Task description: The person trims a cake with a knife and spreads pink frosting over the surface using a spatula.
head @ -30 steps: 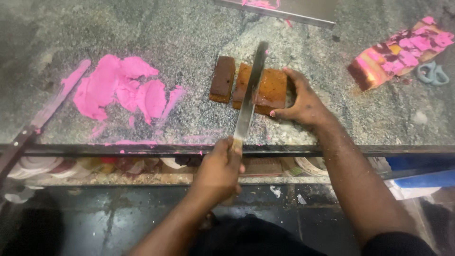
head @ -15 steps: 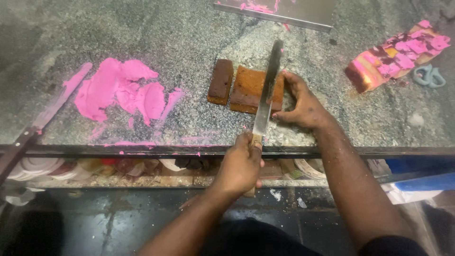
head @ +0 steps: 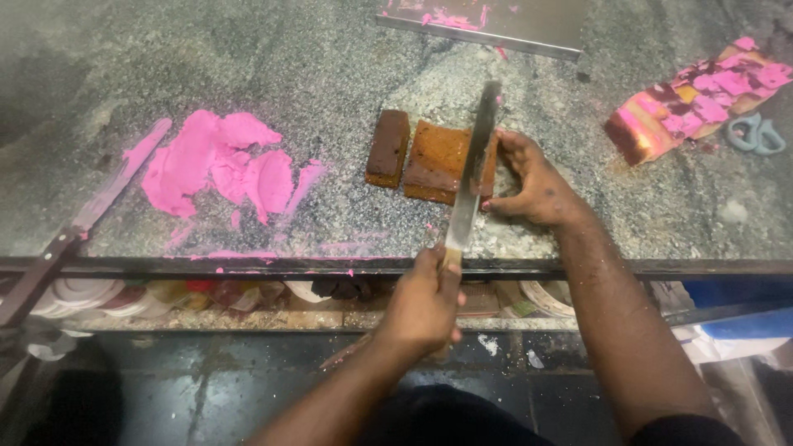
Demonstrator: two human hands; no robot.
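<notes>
The brown rectangular slab of cake [head: 436,158] lies flat near the middle of the grey speckled stone desk [head: 248,66], with a narrower, darker brown slice [head: 388,147] lying just beside it on its left, a thin gap between the two. Your long steel knife [head: 472,169] stands blade-down across the right part of the slab, tip pointing away from you and the handle toward the desk's near edge. Your left hand [head: 423,304] is closed in a full fist around that handle, just in front of the desk's dark metal edge. Your right hand [head: 533,183] rests against the slab's right end, fingers curled and pressing the cake, holding nothing else.

To the left of the cake, a spread of bright pink icing [head: 219,161] is smeared on the stone, and a long flat spatula coated in pink [head: 107,194] lies at an angle beside it. At the far right sits a layered block of cake topped with pink and dark patches [head: 698,99], with a pair of pale-handled scissors [head: 753,134] just beside it. A flat metal tray with pink smears [head: 496,21] lies at the far edge.
</notes>
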